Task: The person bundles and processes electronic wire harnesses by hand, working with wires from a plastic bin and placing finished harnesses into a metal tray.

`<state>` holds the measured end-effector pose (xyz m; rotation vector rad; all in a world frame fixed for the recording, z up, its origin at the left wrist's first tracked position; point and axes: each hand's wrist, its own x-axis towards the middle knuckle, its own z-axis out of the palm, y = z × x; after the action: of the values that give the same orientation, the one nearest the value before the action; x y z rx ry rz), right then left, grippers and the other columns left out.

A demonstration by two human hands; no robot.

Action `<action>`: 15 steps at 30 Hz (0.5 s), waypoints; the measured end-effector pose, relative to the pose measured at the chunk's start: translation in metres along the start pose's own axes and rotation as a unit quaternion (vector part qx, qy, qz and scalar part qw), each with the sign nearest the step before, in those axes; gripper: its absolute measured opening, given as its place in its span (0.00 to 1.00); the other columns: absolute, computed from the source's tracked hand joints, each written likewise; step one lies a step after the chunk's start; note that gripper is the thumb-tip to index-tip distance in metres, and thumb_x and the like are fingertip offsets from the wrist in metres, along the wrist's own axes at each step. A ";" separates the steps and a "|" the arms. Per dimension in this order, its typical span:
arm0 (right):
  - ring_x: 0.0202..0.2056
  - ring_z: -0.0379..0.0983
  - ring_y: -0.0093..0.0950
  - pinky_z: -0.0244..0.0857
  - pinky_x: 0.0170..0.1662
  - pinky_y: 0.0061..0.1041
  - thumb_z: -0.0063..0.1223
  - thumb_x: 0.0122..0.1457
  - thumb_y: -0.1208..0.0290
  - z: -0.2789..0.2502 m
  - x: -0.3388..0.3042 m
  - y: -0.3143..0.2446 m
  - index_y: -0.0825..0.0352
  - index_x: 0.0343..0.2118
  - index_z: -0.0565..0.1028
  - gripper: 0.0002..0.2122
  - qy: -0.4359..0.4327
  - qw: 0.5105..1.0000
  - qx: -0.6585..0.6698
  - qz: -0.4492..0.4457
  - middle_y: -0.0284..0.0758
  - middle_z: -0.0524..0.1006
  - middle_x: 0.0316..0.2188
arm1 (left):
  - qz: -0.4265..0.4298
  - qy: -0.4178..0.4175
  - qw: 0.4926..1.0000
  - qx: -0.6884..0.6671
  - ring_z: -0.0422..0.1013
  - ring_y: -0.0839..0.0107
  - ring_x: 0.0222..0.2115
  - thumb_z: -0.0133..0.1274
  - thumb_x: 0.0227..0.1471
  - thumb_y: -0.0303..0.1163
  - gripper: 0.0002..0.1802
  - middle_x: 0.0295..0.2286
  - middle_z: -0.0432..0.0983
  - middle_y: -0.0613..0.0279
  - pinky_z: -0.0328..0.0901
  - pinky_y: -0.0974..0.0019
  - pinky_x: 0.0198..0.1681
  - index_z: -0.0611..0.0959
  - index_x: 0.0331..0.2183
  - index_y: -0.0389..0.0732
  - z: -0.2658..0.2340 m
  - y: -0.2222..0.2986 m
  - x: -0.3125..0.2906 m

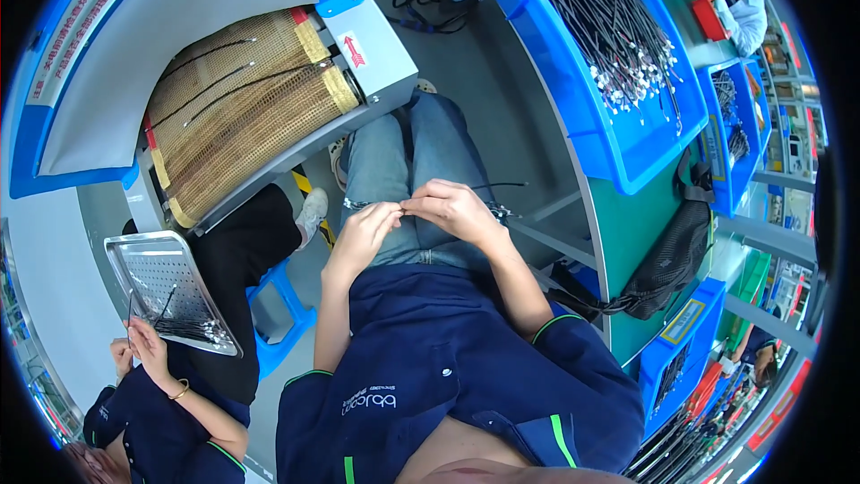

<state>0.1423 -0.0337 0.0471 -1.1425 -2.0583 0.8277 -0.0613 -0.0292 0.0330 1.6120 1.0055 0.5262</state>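
Note:
Above my lap, the fingertips of both hands meet in a pinch. My left hand is closed, and the small piece between its thumb and finger is hidden. My right hand is closed too, and a thin black cable sticks out behind it to the right. Across my thighs lie more cables; white and silvery connector ends show left of my left hand, and other connector ends show beside my right wrist.
Ahead on the left, a mesh conveyor belt carries several black cables. A co-worker's hands hold a cable over a perforated metal tray. To my right, a blue bin full of cables stands on a green table, near a black bag.

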 end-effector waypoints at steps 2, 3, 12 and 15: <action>0.30 0.74 0.30 0.69 0.33 0.26 0.59 0.48 0.76 -0.001 -0.002 0.002 0.65 0.33 0.79 0.08 0.004 1.000 0.000 0.006 0.33 0.76 0.28 | 0.120 0.056 0.981 0.140 0.72 0.62 0.28 0.52 0.52 0.28 0.08 0.26 0.74 0.55 0.66 0.64 0.31 0.77 0.35 0.34 0.002 0.001 0.002; 0.30 0.74 0.30 0.69 0.33 0.26 0.59 0.48 0.76 -0.001 -0.003 0.003 0.65 0.33 0.80 0.08 0.008 1.000 0.000 0.011 0.33 0.76 0.27 | 0.121 0.054 0.981 0.139 0.72 0.62 0.28 0.52 0.52 0.28 0.08 0.26 0.74 0.55 0.66 0.64 0.31 0.77 0.35 0.34 0.001 0.002 0.003; 0.28 0.73 0.29 0.68 0.31 0.26 0.59 0.47 0.77 -0.013 -0.009 0.010 0.66 0.30 0.78 0.06 0.019 0.999 0.030 -0.016 0.32 0.78 0.26 | 0.124 0.053 0.976 0.173 0.72 0.59 0.29 0.55 0.49 0.30 0.08 0.27 0.75 0.55 0.66 0.60 0.33 0.79 0.30 0.35 0.003 0.005 0.007; 0.27 0.74 0.29 0.68 0.31 0.26 0.60 0.47 0.77 -0.009 -0.012 0.014 0.65 0.29 0.78 0.05 0.025 0.999 0.017 -0.034 0.33 0.78 0.26 | 0.131 0.034 0.977 0.167 0.71 0.58 0.29 0.56 0.48 0.30 0.08 0.26 0.75 0.55 0.66 0.61 0.33 0.79 0.30 0.34 0.010 0.005 0.012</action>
<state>0.1611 -0.0363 0.0395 -1.0586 -2.0234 0.7889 -0.0454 -0.0249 0.0331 2.0564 0.9730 0.6171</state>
